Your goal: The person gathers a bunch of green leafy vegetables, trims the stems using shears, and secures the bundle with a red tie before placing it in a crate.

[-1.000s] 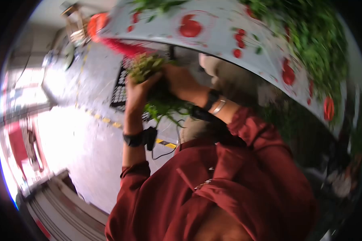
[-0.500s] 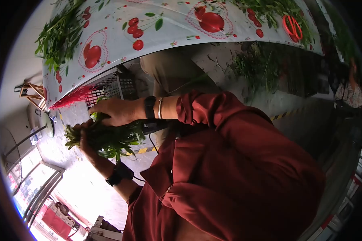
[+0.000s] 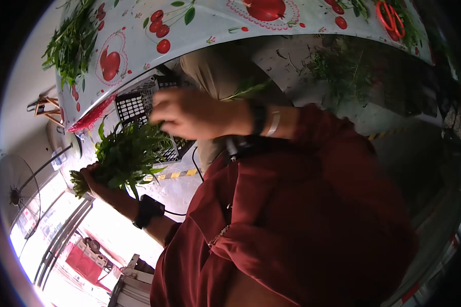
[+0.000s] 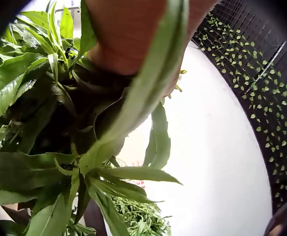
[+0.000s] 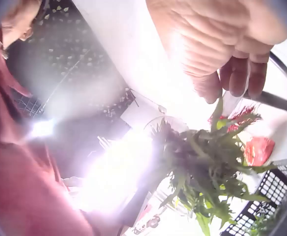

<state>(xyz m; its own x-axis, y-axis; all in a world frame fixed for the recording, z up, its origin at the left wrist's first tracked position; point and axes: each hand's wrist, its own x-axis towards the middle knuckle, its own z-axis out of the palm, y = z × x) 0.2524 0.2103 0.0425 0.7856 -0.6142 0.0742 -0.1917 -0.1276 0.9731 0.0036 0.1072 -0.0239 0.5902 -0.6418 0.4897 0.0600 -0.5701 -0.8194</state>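
Observation:
In the head view my left hand [image 3: 95, 184] grips a bunch of leafy green stems [image 3: 125, 153] near the cut ends, with the leaves spreading up and to the right. Long pointed leaves [image 4: 40, 172] fill much of the left wrist view and partly cover that hand. My right hand [image 3: 187, 113], blurred, is just above the leafy end, its fingers loosely bent. In the right wrist view the right hand [image 5: 212, 44] hangs over the bunch [image 5: 202, 167]; one leaf tip reaches up close under its fingertips, and nothing shows gripped.
A table with a cherry-print cloth [image 3: 210, 20] stands ahead, bearing greens [image 3: 69, 46] at left and red-handled scissors [image 3: 389, 20] at right. Red strands [image 3: 92, 116] hang by its edge. A black slatted crate [image 3: 132, 107] stands below; more greens [image 3: 338, 71] lie on the floor.
The right hand has come off the bunch and moved right and up. The left hand keeps its grip, and the leaves now fan out more openly. The head view has swung toward the table.

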